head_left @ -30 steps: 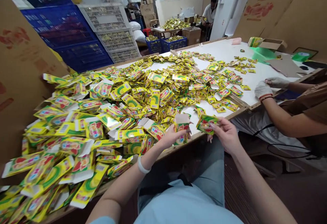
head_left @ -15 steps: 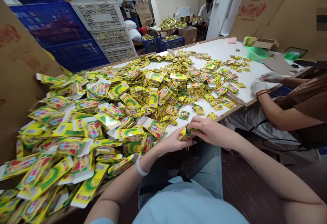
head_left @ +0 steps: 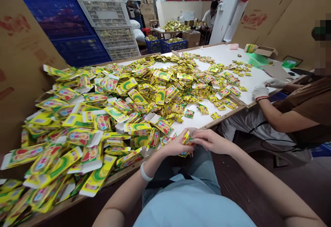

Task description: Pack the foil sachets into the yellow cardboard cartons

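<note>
At the table's front edge, a small yellow printed box (head_left: 185, 138) is gripped by my left hand (head_left: 173, 147), partly covered by its fingers. My right hand (head_left: 213, 140) is closed at the upper right end of that box, thumb and fingers together there. The fingers hide that end, so its flap cannot be made out. Just beyond my hands lie small yellow-green packets (head_left: 189, 113) on the white tabletop (head_left: 184, 125). A heap of flat yellow boxes (head_left: 90, 137), many with white flaps raised, spreads to the left beside my left forearm.
On the right a co-worker in a brown top has gloved hands (head_left: 260, 91) at the table edge. A wooden strip (head_left: 234, 99) divides the tabletop. Blue crates (head_left: 77, 47) and white crates (head_left: 116, 33) stand behind the table. Another person (head_left: 209, 20) sits far back.
My hands have come slightly down and closer to me with the box. The right fingers have shifted along its upper end. The view has turned a little.
</note>
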`<state>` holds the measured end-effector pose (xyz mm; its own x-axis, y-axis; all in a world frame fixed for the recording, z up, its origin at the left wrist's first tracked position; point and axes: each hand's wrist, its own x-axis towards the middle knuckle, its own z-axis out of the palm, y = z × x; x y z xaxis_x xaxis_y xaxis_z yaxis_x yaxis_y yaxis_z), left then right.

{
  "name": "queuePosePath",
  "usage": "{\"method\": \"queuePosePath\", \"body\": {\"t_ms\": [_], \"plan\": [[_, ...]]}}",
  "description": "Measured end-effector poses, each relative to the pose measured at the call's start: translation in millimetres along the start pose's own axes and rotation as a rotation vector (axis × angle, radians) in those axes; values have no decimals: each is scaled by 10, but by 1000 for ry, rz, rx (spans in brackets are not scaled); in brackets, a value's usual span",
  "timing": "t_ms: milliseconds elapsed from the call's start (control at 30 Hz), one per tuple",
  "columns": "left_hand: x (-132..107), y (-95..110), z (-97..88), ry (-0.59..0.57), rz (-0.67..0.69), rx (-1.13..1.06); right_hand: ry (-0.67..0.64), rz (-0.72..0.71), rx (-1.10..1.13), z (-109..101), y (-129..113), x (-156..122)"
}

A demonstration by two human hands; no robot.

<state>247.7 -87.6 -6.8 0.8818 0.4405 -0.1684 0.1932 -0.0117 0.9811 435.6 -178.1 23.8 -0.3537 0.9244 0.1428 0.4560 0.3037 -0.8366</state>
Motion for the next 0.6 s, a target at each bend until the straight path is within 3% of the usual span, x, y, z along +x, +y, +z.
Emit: {"method": "queuePosePath", "body": {"t_ms": [100,167,267,367,433,500,600], "plan": [[-51,-109,15,-12,39,-3,120,-3,-23,168,46,-29],[-100,-188,27,81,110,54,351,78,-47,121,88,-19],[-223,-328,61,209,184,141,744,257,-144,-323,97,31],[-422,-516,119,98,167,131,949,328,-238,-991,33,81],[-605,-708,146,24,117,129,1040,355,-298,-1315,-16,92],[-826,-983,144,79,22,156,1098,375,-355,-1425,-37,71],[-1226,-1491,81,292,-187,198,1128,401,-411,-1229,44,-23]]}}
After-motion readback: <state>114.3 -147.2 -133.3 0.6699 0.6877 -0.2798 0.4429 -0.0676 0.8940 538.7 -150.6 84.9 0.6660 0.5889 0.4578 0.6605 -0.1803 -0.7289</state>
